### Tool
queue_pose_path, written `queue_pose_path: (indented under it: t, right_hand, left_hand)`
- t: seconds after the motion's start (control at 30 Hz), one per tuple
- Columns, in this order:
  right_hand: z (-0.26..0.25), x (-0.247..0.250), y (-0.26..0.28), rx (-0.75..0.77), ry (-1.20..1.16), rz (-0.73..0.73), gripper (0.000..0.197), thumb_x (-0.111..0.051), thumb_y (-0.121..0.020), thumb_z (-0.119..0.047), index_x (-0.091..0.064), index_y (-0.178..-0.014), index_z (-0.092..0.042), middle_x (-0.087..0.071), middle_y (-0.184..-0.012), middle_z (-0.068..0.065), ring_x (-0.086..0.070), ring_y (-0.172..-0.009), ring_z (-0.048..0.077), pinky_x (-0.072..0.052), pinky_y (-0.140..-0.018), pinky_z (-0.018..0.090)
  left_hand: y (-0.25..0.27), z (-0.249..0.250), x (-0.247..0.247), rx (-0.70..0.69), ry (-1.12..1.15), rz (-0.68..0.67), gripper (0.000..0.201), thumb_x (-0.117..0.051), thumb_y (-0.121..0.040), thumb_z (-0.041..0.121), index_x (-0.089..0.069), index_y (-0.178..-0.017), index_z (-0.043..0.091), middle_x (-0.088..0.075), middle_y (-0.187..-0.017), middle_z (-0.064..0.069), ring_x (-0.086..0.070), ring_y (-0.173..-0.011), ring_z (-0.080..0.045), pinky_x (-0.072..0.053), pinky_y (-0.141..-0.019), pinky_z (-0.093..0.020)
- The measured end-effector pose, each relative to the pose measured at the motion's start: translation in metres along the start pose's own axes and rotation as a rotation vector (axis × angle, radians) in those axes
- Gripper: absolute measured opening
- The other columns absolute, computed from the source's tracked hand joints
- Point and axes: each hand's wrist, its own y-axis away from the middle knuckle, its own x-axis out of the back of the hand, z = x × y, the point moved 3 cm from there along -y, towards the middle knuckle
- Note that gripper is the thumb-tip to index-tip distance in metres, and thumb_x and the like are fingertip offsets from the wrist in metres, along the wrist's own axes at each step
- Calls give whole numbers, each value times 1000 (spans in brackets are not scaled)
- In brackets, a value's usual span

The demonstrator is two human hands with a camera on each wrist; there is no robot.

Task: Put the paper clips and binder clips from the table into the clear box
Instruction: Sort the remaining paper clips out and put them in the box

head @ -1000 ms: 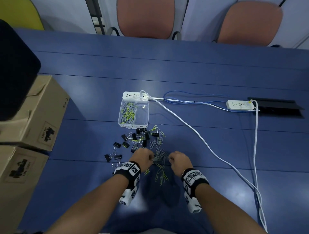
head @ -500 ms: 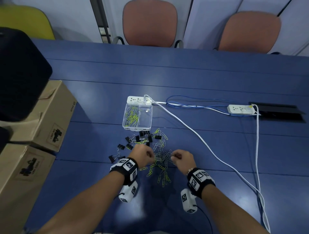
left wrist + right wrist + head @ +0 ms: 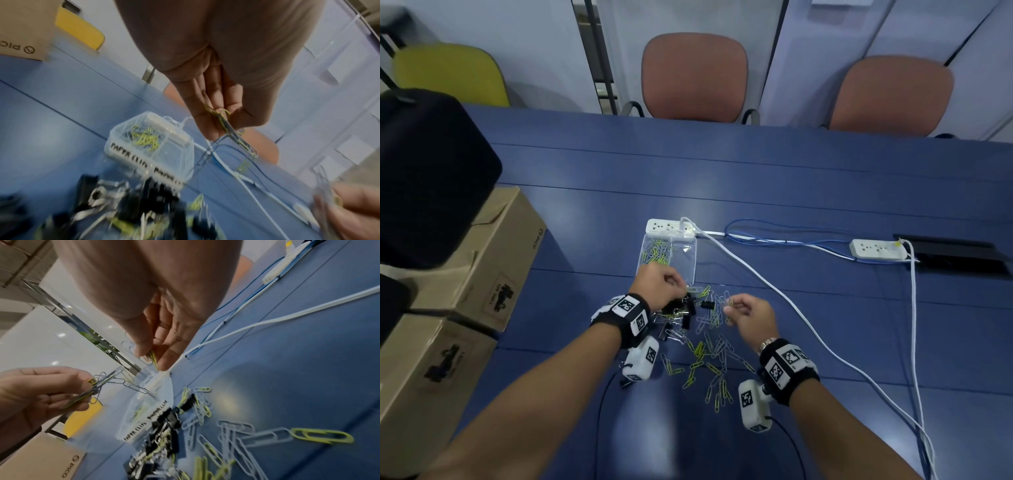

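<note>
You are facing a blue table (image 3: 756,178) with thin seams running across its top. Beyond its far edge stand two rust-orange chairs (image 3: 694,77) (image 3: 892,96), and a yellow chair (image 3: 453,73) sits at the far left. Behind them the wall (image 3: 534,44) is pale, with white panels (image 3: 825,44) split by dark lines and a dark vertical frame (image 3: 599,58). To your left, two cardboard boxes (image 3: 493,260) (image 3: 424,383) stand by the table's edge. Soft light glares off the tabletop close to you.
</note>
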Motion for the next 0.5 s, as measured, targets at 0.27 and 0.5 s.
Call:
queue_pose_path:
  t: [0.27,0.5]
  right_hand:
    - [-28,-6,-32,35,-23,-9,17,-68,-83,2,-68,-77,-14,-69,-71,9,-63,-57,19,-58,-63,39]
    - [-41,-22,-64,-13,-45,2,12,-69,-83,3,-69,-81,-9,-69,-70,7,-61,-57,19,-58,-66,45]
  left_hand:
    - [-59,-9,46,78,81,176,11,-80,-64,4,-75,-63,14,-68,-56,1,-56,-49,-5,-53,-58,-18]
    - [-98,-46,51,208,-120,229,15,-71,-79,11,-72,-64,14,-67,-61,-2,-62,-59,-17,-55,-65,-26]
